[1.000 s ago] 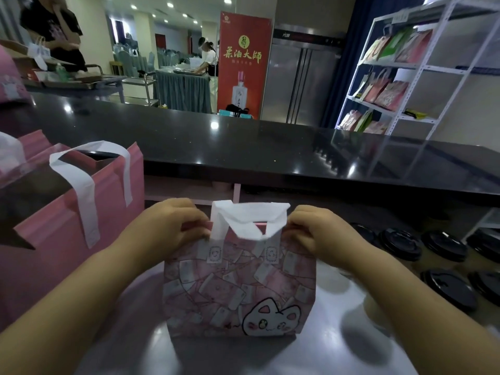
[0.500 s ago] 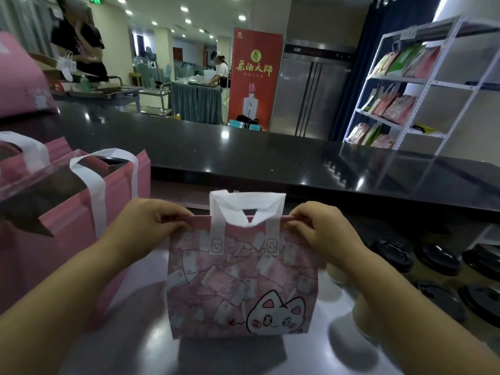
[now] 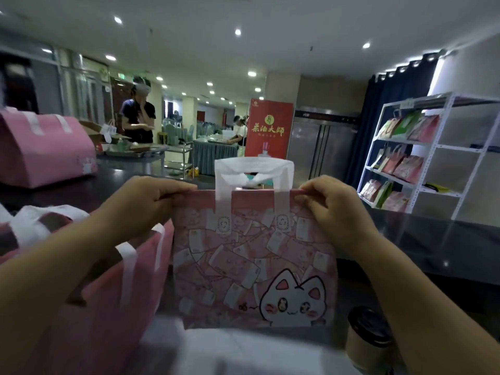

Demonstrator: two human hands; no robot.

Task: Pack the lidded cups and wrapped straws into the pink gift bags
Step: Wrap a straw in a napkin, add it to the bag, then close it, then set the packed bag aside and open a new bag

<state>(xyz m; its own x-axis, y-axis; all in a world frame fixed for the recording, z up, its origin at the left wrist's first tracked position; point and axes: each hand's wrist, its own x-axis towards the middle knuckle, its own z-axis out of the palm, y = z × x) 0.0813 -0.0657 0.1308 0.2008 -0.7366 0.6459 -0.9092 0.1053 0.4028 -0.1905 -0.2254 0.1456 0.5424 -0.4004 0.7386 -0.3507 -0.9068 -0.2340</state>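
A pink gift bag (image 3: 251, 261) printed with a white cat and with white handles hangs lifted in front of me. My left hand (image 3: 143, 204) pinches its top edge at the left corner. At the right corner my right hand (image 3: 332, 209) pinches the same edge. The bag's mouth is pulled flat and its inside is hidden. A brown cup with a black lid (image 3: 370, 339) stands at the lower right, partly behind my right forearm. No straws show.
Another pink bag (image 3: 108, 293) with white handles stands open at my left. A closed pink bag (image 3: 46, 150) sits on the black counter (image 3: 433, 239) at far left. A white shelf rack (image 3: 422, 158) holds bags at right. A person stands beyond the counter.
Both hands have raised the cat bag off the table while still holding its top corners. My view has tilted upward, so the row of lidded cups at right has dropped out of sight.
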